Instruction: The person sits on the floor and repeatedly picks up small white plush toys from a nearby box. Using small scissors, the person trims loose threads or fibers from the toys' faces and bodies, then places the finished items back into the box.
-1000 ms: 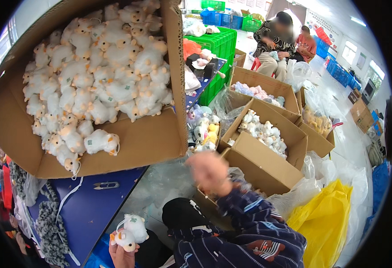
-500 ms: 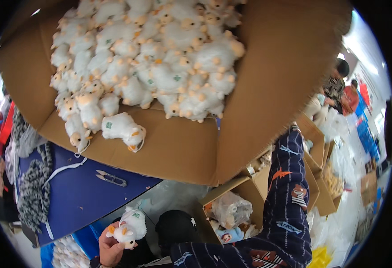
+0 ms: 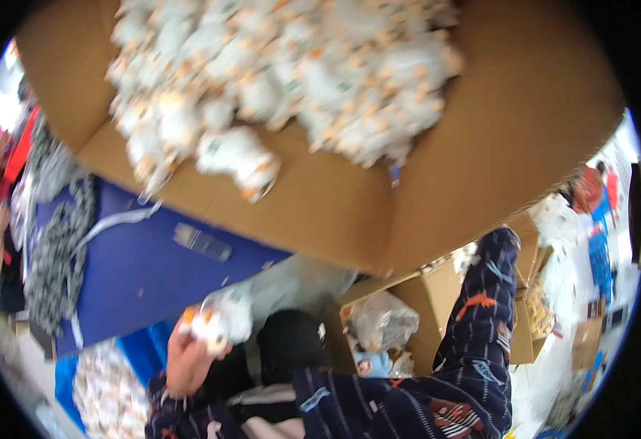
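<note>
1. Your left hand [image 3: 186, 362], low and left of centre: the fingers are closed about a small white plush toy [image 3: 234, 314], which sits above and to the right of the palm, clear of any surface.
2. Long axis of the held toy: it appears to slope, the orange-eared head lower left by your fingertips, the white body upper right; motion blur makes this angle approximate.
3. Your right sleeve [image 3: 481, 322], well to the right: the forearm points up and away from the toy, its cuff beside the large carton's right wall. Your right hand is out of sight, so its grip cannot be told; the left is plainly the nearer to the toy.
4. The large open carton [image 3: 298, 227], above and beyond the held toy, apart from it: a heap of similar toys [image 3: 276, 66] fills its far part, and one single toy [image 3: 236, 157] lies at the heap's near edge.
5. Outer surroundings: a blue tabletop [image 3: 152, 263] bearing snips [image 3: 203, 241] lies up and left of the held toy; a smaller carton [image 3: 430, 300] containing a clear plastic bag [image 3: 385, 322] stands to its right, between toy and sleeve.
</note>
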`<state>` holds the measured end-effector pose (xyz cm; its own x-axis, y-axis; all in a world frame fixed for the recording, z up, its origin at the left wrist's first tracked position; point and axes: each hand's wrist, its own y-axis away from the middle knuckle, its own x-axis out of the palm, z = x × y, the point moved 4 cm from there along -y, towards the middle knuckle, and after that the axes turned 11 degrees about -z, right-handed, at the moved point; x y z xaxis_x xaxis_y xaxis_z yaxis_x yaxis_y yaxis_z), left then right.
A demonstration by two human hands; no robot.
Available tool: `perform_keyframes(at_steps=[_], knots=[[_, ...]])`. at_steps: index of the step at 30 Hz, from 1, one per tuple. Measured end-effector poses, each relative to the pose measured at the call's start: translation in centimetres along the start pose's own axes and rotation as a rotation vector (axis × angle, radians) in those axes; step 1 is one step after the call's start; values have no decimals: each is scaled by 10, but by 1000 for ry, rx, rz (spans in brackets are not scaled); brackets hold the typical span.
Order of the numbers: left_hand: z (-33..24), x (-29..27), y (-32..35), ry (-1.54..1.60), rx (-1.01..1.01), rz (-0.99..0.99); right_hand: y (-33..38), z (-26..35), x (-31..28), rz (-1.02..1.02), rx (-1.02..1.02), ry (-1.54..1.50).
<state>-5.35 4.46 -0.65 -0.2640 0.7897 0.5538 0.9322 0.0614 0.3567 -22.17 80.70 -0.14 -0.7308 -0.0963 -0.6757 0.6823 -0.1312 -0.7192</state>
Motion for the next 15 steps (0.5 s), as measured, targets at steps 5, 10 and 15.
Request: perform_keyframes(at_steps=[5, 10, 15], knots=[[8, -7, 6, 208, -144, 56, 139, 243, -37, 64, 814, -1018], [11, -26, 20, 247, -174, 109, 234, 458, -72, 523, 883, -1260], [32, -69, 36, 226, -312, 254, 231, 567, -82, 1003, 285, -1184]])
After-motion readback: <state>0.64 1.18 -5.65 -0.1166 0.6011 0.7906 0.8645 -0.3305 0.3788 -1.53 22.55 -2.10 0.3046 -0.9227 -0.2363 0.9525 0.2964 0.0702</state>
